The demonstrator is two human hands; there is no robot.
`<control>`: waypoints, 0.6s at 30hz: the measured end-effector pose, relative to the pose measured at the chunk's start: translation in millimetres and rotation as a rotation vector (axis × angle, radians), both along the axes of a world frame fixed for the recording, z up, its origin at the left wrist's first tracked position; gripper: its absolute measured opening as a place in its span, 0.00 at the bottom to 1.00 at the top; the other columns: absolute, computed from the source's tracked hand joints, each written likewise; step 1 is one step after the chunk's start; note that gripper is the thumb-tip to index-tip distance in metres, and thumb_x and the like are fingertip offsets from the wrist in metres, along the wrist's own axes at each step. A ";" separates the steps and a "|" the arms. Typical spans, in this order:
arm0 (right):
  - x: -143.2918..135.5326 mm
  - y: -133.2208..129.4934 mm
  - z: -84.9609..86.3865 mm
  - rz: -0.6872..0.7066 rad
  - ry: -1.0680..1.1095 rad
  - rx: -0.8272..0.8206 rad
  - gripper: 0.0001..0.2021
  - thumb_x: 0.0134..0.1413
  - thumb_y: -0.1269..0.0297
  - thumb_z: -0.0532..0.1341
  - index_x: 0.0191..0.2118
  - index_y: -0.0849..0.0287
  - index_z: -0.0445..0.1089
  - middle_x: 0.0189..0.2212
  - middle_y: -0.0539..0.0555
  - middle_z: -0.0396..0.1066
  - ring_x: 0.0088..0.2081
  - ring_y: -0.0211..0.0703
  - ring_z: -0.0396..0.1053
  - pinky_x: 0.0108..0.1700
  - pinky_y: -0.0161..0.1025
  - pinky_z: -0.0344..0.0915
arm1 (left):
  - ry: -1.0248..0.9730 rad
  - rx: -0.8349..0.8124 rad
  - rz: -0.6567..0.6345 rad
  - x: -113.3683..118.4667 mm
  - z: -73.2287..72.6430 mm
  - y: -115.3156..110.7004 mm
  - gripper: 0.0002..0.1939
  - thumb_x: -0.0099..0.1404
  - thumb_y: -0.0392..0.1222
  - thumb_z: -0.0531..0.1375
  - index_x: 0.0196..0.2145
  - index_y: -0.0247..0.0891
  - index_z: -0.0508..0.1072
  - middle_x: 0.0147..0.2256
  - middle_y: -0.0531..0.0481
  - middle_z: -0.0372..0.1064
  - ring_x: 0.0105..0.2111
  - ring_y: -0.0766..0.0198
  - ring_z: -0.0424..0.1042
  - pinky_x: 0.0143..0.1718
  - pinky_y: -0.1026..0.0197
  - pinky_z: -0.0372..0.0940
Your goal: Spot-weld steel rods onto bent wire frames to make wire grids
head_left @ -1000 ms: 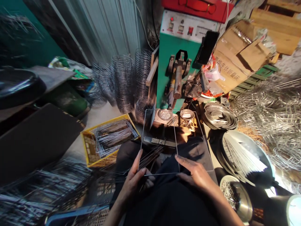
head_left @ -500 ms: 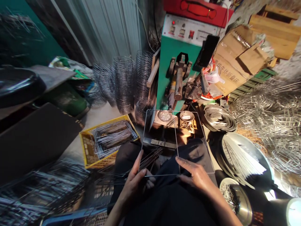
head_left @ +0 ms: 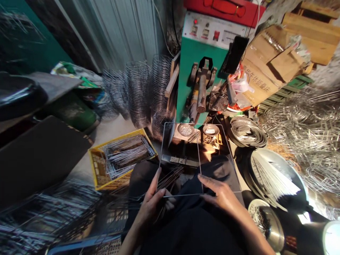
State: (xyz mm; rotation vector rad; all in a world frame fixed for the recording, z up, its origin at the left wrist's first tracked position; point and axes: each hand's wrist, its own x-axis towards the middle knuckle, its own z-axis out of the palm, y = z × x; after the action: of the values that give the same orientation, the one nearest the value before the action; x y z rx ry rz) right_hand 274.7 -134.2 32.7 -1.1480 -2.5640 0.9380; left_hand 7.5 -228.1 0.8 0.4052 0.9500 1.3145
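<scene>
A thin rectangular wire frame (head_left: 198,153) with one crossing wire is held up over the lap, its far edge in front of the green machine (head_left: 196,49). My left hand (head_left: 156,198) is closed around the frame's near left corner. Several loose wires (head_left: 172,177) lie beside that hand, between the knees; whether it also holds them is unclear. My right hand (head_left: 219,193) pinches the near end of the crossing wire between thumb and forefinger. At the machine's foot, past the frame, sits a small round dish (head_left: 186,130) of tiny metal pieces.
Left of the knees stands a yellow crate (head_left: 92,170) of cut wires. Tall wire coils (head_left: 138,95) stand behind it. At the right are a large basin (head_left: 302,177) with wires, a metal bowl (head_left: 277,230) and piled wire racks (head_left: 313,141). A cardboard box (head_left: 259,78) leans farther back.
The view has shifted slightly. Both hands keep their hold on the wire frame, and its near edge appears a little higher.
</scene>
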 end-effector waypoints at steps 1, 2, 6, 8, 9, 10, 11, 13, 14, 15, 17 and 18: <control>-0.5 0.3 0.6 0.004 -0.004 0.002 0.32 0.57 0.66 0.66 0.67 0.52 0.60 0.63 0.55 0.63 0.61 0.49 0.65 0.63 0.47 0.64 | 0.004 -0.004 0.002 -0.2 0.5 0.5 0.50 0.66 0.43 0.62 0.71 0.45 0.31 0.25 0.48 0.75 0.20 0.62 0.72 0.23 0.64 0.66; -0.9 0.5 1.1 0.009 -0.008 0.003 0.32 0.58 0.66 0.66 0.67 0.52 0.60 0.63 0.55 0.62 0.61 0.49 0.65 0.63 0.47 0.64 | 0.007 -0.010 0.004 -0.6 0.7 0.9 0.50 0.66 0.43 0.62 0.71 0.45 0.31 0.25 0.49 0.75 0.20 0.62 0.72 0.23 0.64 0.67; -0.8 -0.8 1.4 0.013 0.015 -0.011 0.32 0.60 0.67 0.64 0.68 0.51 0.58 0.64 0.54 0.61 0.62 0.48 0.63 0.63 0.46 0.63 | 0.039 -0.040 -0.011 -2.7 -0.4 0.6 0.50 0.66 0.43 0.61 0.71 0.44 0.30 0.26 0.49 0.75 0.21 0.61 0.73 0.23 0.63 0.67; 0.2 -3.3 0.3 -0.004 0.041 -0.015 0.31 0.61 0.66 0.63 0.68 0.48 0.57 0.64 0.53 0.61 0.63 0.47 0.63 0.63 0.46 0.63 | 0.061 -0.042 -0.029 -2.9 -1.2 -0.9 0.50 0.66 0.43 0.61 0.71 0.44 0.28 0.27 0.47 0.76 0.21 0.60 0.74 0.23 0.63 0.67; 0.6 -4.9 -0.6 -0.012 0.049 -0.015 0.31 0.61 0.66 0.63 0.68 0.47 0.57 0.64 0.52 0.61 0.63 0.47 0.63 0.63 0.46 0.63 | 0.068 -0.040 -0.034 -2.7 -1.5 -1.7 0.51 0.66 0.43 0.61 0.71 0.44 0.28 0.27 0.47 0.76 0.21 0.60 0.74 0.23 0.63 0.67; 0.9 -6.3 -1.6 -0.020 0.055 -0.013 0.31 0.61 0.65 0.63 0.68 0.46 0.57 0.64 0.51 0.61 0.63 0.47 0.63 0.63 0.46 0.63 | 0.069 -0.038 -0.037 -2.6 -1.7 -2.1 0.51 0.66 0.43 0.61 0.71 0.44 0.27 0.27 0.47 0.76 0.21 0.60 0.74 0.23 0.63 0.67; 0.9 -7.2 -2.8 -0.027 0.059 -0.008 0.30 0.61 0.64 0.63 0.67 0.45 0.58 0.64 0.51 0.62 0.62 0.48 0.64 0.63 0.46 0.63 | 0.065 -0.035 -0.039 -2.6 -1.9 -1.6 0.50 0.66 0.43 0.61 0.71 0.45 0.27 0.27 0.47 0.76 0.22 0.60 0.74 0.24 0.63 0.67; -1.1 -4.5 -5.5 -0.044 0.059 0.022 0.28 0.62 0.62 0.62 0.67 0.45 0.59 0.63 0.51 0.63 0.61 0.48 0.65 0.62 0.46 0.65 | 0.052 -0.012 -0.039 -3.7 -2.1 4.4 0.50 0.66 0.42 0.61 0.71 0.46 0.28 0.27 0.47 0.76 0.22 0.60 0.74 0.24 0.63 0.67; -3.3 0.4 -6.9 -0.060 0.055 0.050 0.27 0.63 0.61 0.61 0.67 0.45 0.60 0.62 0.51 0.65 0.60 0.49 0.67 0.61 0.46 0.65 | 0.052 0.008 -0.044 -5.3 -2.3 11.2 0.49 0.66 0.41 0.61 0.71 0.47 0.29 0.27 0.47 0.76 0.23 0.60 0.74 0.25 0.63 0.68; -6.4 8.5 -8.4 -0.082 0.052 0.087 0.27 0.63 0.59 0.61 0.66 0.46 0.61 0.61 0.52 0.67 0.58 0.49 0.69 0.60 0.46 0.66 | 0.056 0.030 -0.047 -7.6 -2.7 21.1 0.49 0.66 0.41 0.61 0.71 0.47 0.30 0.27 0.48 0.76 0.23 0.60 0.75 0.25 0.63 0.68; -14.8 35.1 -10.8 -0.119 0.048 0.167 0.27 0.62 0.55 0.62 0.65 0.48 0.62 0.57 0.54 0.71 0.54 0.50 0.72 0.57 0.46 0.68 | 0.067 0.082 -0.047 -14.9 -4.5 50.5 0.50 0.65 0.39 0.61 0.72 0.46 0.31 0.26 0.50 0.76 0.23 0.60 0.76 0.26 0.62 0.70; -19.9 53.2 -11.3 -0.134 0.049 0.208 0.28 0.61 0.53 0.63 0.65 0.49 0.63 0.53 0.55 0.74 0.52 0.51 0.74 0.55 0.45 0.69 | 0.067 0.108 -0.037 -19.9 -5.8 69.3 0.50 0.64 0.37 0.62 0.72 0.45 0.32 0.26 0.50 0.75 0.24 0.60 0.76 0.27 0.62 0.70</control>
State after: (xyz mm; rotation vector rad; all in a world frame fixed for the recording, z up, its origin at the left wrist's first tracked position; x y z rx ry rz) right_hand 254.8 -81.0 21.4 -1.2024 -2.4426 0.6444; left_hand -12.3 -158.8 -5.0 0.5504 0.9257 1.3288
